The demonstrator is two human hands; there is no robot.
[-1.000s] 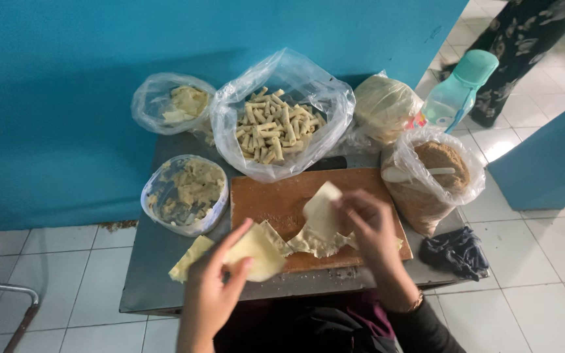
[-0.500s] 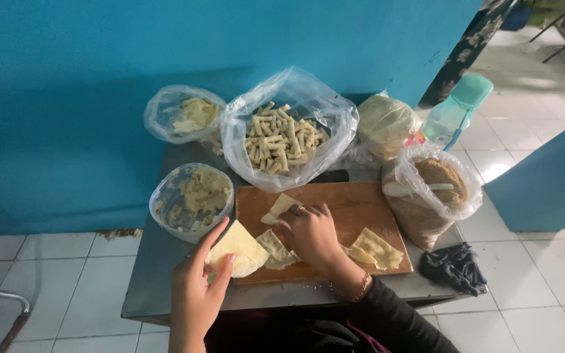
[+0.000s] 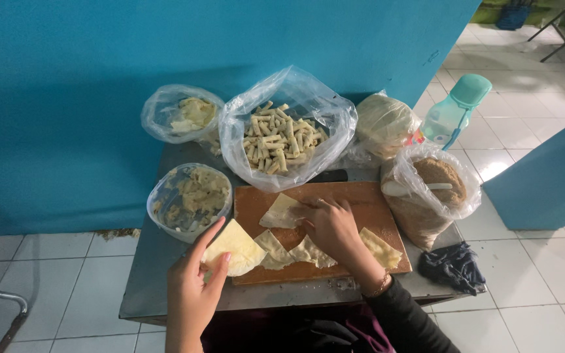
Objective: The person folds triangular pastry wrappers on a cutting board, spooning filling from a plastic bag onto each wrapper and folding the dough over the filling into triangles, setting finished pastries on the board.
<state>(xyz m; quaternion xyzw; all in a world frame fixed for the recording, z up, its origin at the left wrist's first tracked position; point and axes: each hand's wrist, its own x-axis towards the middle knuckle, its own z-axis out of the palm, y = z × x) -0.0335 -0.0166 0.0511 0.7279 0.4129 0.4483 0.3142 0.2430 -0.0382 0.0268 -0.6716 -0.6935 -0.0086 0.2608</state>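
Down at the near left edge of the wooden cutting board [image 3: 374, 206], the left hand [image 3: 194, 291] pinched a pale yellow wrapper sheet [image 3: 233, 247] between thumb and fingers, closed on its near corner, with the sheet lifted flat over the board's corner. Further right, the right hand [image 3: 331, 225] lay palm down on the board, its fingertips pressed on a second wrapper [image 3: 281, 212] that sat flat toward the far left of the board; the fingers were spread rather than curled, clamped on nothing. More wrappers [image 3: 292, 252] lay overlapped just near that hand, and another folded piece [image 3: 380, 247] rested at the board's near right. Beside the board on the left stood a clear tub of filling [image 3: 191, 199], touching its edge. At the far side of the metal table [image 3: 148, 274] sat a big open plastic bag of finished rolls [image 3: 282, 134], with a smaller bag [image 3: 184, 114] to its left and a wrapped stack [image 3: 384, 124] to its right. On the right stood a bag of brown crumbs [image 3: 433, 189], a teal bottle [image 3: 456, 111] beyond it, and a dark cloth [image 3: 452, 268] at the near right corner.
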